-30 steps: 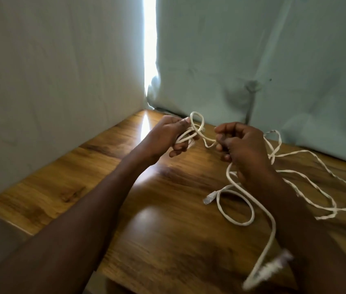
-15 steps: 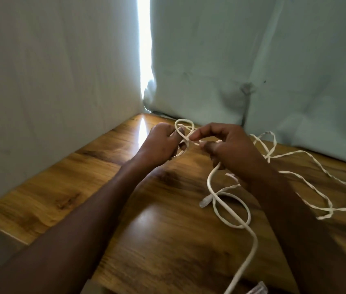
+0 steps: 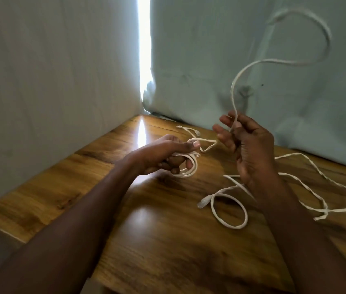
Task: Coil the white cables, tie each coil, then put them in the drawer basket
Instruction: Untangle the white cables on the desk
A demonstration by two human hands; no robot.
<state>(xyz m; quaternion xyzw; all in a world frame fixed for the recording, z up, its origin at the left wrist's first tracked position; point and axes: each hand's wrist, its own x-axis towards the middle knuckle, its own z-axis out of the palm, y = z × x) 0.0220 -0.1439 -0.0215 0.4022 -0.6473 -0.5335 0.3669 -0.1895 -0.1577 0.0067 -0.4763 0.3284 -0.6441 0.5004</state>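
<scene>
My left hand (image 3: 168,155) is closed around a small coil of white cable (image 3: 190,168) above the wooden table (image 3: 168,240). My right hand (image 3: 246,149) pinches the same cable's free length (image 3: 234,88), which whips up in a blurred arc before the curtain. A second white cable (image 3: 229,211) with a clear plug (image 3: 204,202) lies looped on the table under my right forearm. A thin twisted white tie cord (image 3: 341,187) trails across the table at right. No drawer basket is in view.
Pale green curtains (image 3: 210,60) hang along the back and left sides of the table, with a bright gap of light (image 3: 143,49) at the corner. The table's near-left edge (image 3: 9,232) drops off to the floor.
My hands have moved apart. My right hand swung the free length of cable up into the air, and my left hand now holds several turns gathered in a coil.
</scene>
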